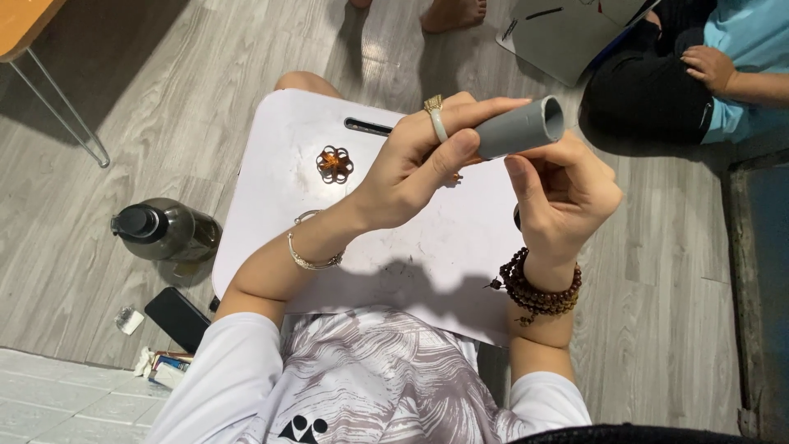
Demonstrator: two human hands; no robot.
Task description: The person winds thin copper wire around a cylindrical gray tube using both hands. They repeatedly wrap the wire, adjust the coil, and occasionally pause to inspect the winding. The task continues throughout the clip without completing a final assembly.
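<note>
My left hand (419,160) grips a short grey plastic tube (523,126) and holds it above a small white lap table (283,181). The tube's open end points up and to the right. My right hand (563,193) curls under and beside the tube, its thumb touching the tube's lower side. A small orange and brown flower-shaped piece (334,164) lies on the table to the left of my hands. Something orange shows just below my left fingers, mostly hidden. A ring and a bracelet are on my left hand, and a bead bracelet is on my right wrist.
A dark water bottle (164,232) lies on the wooden floor left of the table, with a black phone (178,317) near it. Another person (699,74) sits at the upper right beside a grey laptop (563,37). An orange table's metal leg (62,107) stands at the upper left.
</note>
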